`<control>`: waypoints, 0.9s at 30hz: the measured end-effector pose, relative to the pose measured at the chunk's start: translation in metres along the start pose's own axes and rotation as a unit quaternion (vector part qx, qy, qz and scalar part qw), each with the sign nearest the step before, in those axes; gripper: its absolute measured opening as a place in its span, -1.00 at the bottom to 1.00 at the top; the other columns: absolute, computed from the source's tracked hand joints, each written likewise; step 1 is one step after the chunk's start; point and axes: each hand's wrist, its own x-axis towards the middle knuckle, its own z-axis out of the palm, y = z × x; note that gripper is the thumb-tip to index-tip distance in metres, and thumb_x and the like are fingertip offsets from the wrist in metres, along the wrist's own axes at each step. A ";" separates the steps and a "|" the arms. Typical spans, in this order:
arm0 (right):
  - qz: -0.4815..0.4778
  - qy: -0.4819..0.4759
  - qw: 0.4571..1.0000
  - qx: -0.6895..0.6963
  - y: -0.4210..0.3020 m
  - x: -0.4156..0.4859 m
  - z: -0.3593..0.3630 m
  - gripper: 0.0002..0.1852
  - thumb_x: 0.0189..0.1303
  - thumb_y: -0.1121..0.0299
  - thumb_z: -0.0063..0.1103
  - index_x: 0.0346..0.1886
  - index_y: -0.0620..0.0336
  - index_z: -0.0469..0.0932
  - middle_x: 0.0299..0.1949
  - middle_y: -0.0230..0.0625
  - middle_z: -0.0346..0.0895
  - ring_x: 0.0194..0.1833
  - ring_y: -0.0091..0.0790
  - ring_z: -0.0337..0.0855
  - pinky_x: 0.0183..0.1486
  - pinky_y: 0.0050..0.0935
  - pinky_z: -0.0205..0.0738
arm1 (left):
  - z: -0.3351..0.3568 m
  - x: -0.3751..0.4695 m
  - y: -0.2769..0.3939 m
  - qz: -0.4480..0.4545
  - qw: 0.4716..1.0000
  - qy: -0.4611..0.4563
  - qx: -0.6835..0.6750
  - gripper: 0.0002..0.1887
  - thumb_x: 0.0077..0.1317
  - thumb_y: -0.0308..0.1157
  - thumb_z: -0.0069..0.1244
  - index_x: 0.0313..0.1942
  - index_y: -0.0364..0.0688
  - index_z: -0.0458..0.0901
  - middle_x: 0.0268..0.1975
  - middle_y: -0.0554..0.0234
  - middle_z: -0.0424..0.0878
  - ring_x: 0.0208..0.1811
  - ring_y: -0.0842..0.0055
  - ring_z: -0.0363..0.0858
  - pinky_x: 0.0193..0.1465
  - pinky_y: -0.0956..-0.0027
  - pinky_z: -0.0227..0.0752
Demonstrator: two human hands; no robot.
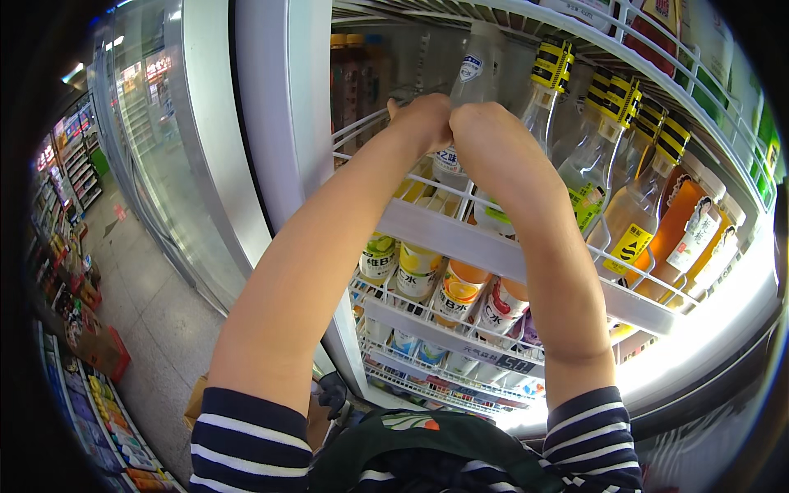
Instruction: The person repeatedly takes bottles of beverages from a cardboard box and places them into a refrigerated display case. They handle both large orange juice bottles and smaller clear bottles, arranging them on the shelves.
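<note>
Both my arms reach into an open upright drinks cooler. My left hand (428,117) and my right hand (484,123) meet in front of a clear plastic bottle (478,71) with a pale cap and a blue-and-white label. The bottle stands at the left part of a white wire shelf (450,225). Its middle is covered by my hands, and its lower label shows beneath them. One finger of the left hand sticks out to the left. The other fingertips of both hands are hidden, so their grip on the bottle cannot be made out.
Right of my hands stand several clear bottles with yellow-black caps (622,98) and amber drink bottles (684,228). Fruit-labelled bottles (459,293) fill the shelf below. A wire shelf rim (653,46) curves overhead. The cooler frame (283,92) and glass door (142,111) are at left.
</note>
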 end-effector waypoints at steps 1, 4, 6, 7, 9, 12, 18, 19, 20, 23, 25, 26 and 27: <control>0.001 -0.001 1.000 -0.003 0.000 0.000 0.000 -0.84 0.04 0.54 -0.02 -0.42 0.36 0.60 -0.38 0.12 0.55 -0.26 0.05 0.60 -0.21 -0.16 0.50 | 0.001 0.003 0.001 0.001 1.000 0.003 0.001 -0.67 0.08 -0.24 0.07 -0.18 -0.24 0.63 -0.02 -0.04 0.59 0.12 0.09 0.47 0.34 -0.29 -0.37; -0.011 0.008 1.000 0.000 -0.003 -0.001 -0.001 -0.84 0.02 0.55 -0.02 -0.43 0.37 0.59 -0.38 0.12 0.55 -0.26 0.06 0.61 -0.21 -0.16 0.50 | -0.002 0.008 0.002 -0.034 0.999 -0.031 0.012 -0.60 0.04 -0.20 0.11 -0.13 -0.21 0.61 0.02 0.00 0.58 0.15 0.11 0.45 0.35 -0.26 -0.37; -0.022 0.020 1.000 0.002 -0.004 -0.001 -0.001 -0.84 0.01 0.56 -0.01 -0.44 0.37 0.59 -0.39 0.13 0.55 -0.26 0.06 0.61 -0.21 -0.16 0.50 | 0.009 0.022 -0.004 -0.039 0.999 -0.013 0.029 -0.57 0.02 -0.17 0.13 -0.12 -0.21 0.61 0.03 0.04 0.58 0.16 0.12 0.44 0.35 -0.26 -0.37; -0.028 0.030 0.999 0.005 -0.006 -0.003 -0.001 -0.84 0.01 0.56 -0.01 -0.44 0.38 0.59 -0.39 0.13 0.55 -0.26 0.06 0.61 -0.21 -0.16 0.50 | 0.013 0.027 -0.008 -0.040 0.999 -0.015 0.028 -0.56 0.02 -0.17 0.14 -0.12 -0.20 0.61 0.03 0.05 0.58 0.17 0.13 0.43 0.35 -0.26 -0.37; -0.037 0.046 0.998 0.004 -0.005 -0.004 -0.001 -0.85 0.00 0.57 -0.01 -0.44 0.38 0.59 -0.39 0.14 0.55 -0.26 0.07 0.61 -0.21 -0.15 0.50 | 0.010 0.029 -0.007 -0.040 0.999 -0.029 0.018 -0.56 0.02 -0.16 0.15 -0.11 -0.19 0.61 0.04 0.07 0.57 0.18 0.13 0.42 0.35 -0.26 -0.37; -0.047 0.071 0.996 0.004 -0.001 -0.004 0.001 -0.85 -0.02 0.58 -0.01 -0.45 0.39 0.59 -0.40 0.14 0.55 -0.26 0.07 0.61 -0.21 -0.15 0.51 | 0.016 0.031 -0.006 -0.016 1.000 -0.008 0.009 -0.56 0.02 -0.17 0.15 -0.09 -0.15 0.60 0.07 0.08 0.55 0.20 0.12 0.40 0.34 -0.27 -0.38; -0.066 0.100 0.993 0.007 0.002 -0.003 0.006 -0.86 -0.05 0.61 0.00 -0.46 0.41 0.58 -0.40 0.16 0.54 -0.26 0.09 0.61 -0.21 -0.15 0.51 | 0.012 0.031 0.003 -0.046 0.998 -0.038 -0.004 -0.61 0.03 -0.23 0.12 -0.10 -0.11 0.62 0.10 0.07 0.53 0.25 0.09 0.34 0.32 -0.32 -0.47; -0.069 0.104 0.992 0.009 0.001 -0.003 0.007 -0.86 -0.05 0.61 0.00 -0.46 0.42 0.58 -0.40 0.16 0.54 -0.26 0.09 0.61 -0.21 -0.15 0.51 | 0.013 0.033 0.003 -0.046 0.998 -0.042 0.002 -0.62 0.03 -0.24 0.12 -0.11 -0.11 0.62 0.11 0.07 0.52 0.25 0.08 0.33 0.32 -0.33 -0.49; -0.072 0.106 0.992 0.011 0.002 -0.002 0.006 -0.86 -0.06 0.61 0.00 -0.46 0.42 0.58 -0.41 0.16 0.54 -0.26 0.09 0.61 -0.22 -0.15 0.51 | 0.012 0.035 0.003 -0.049 0.998 -0.048 -0.007 -0.63 0.04 -0.25 0.10 -0.10 -0.11 0.62 0.11 0.08 0.53 0.25 0.08 0.33 0.31 -0.34 -0.50; -0.082 0.114 0.990 0.020 0.001 -0.002 0.004 -0.86 -0.07 0.63 0.00 -0.47 0.43 0.58 -0.41 0.17 0.54 -0.26 0.10 0.61 -0.22 -0.15 0.51 | 0.013 0.051 0.000 -0.058 0.995 -0.079 -0.033 -0.62 0.08 -0.21 0.07 -0.08 -0.10 0.61 0.11 0.10 0.52 0.26 0.09 0.33 0.27 -0.41 -0.50; -0.082 0.103 0.991 0.033 -0.004 0.000 0.004 -0.87 -0.08 0.63 0.01 -0.47 0.43 0.58 -0.41 0.17 0.54 -0.26 0.10 0.61 -0.22 -0.15 0.51 | 0.019 0.043 -0.011 -0.026 0.997 -0.037 -0.064 -0.57 0.07 -0.12 0.09 -0.04 -0.07 0.60 0.13 0.13 0.51 0.26 0.12 0.34 0.23 -0.48 -0.42; -0.063 0.056 0.996 0.025 -0.003 0.002 0.001 -0.79 0.05 0.48 -0.02 -0.31 0.37 0.58 -0.34 0.18 0.52 -0.19 0.12 0.56 -0.14 -0.09 0.44 | 0.014 0.025 -0.013 0.010 0.996 0.027 -0.085 -0.54 0.07 -0.06 0.10 -0.03 -0.05 0.60 0.14 0.15 0.50 0.25 0.14 0.34 0.21 -0.51 -0.37; -0.062 0.056 0.995 0.060 -0.010 0.006 0.001 -0.78 0.07 0.46 -0.04 -0.31 0.35 0.58 -0.34 0.15 0.53 -0.20 0.11 0.57 -0.13 -0.10 0.44 | -0.001 0.016 -0.018 -0.002 0.998 0.013 -0.055 -0.49 0.04 -0.02 0.15 -0.02 -0.06 0.60 0.15 0.17 0.49 0.25 0.15 0.34 0.19 -0.51 -0.29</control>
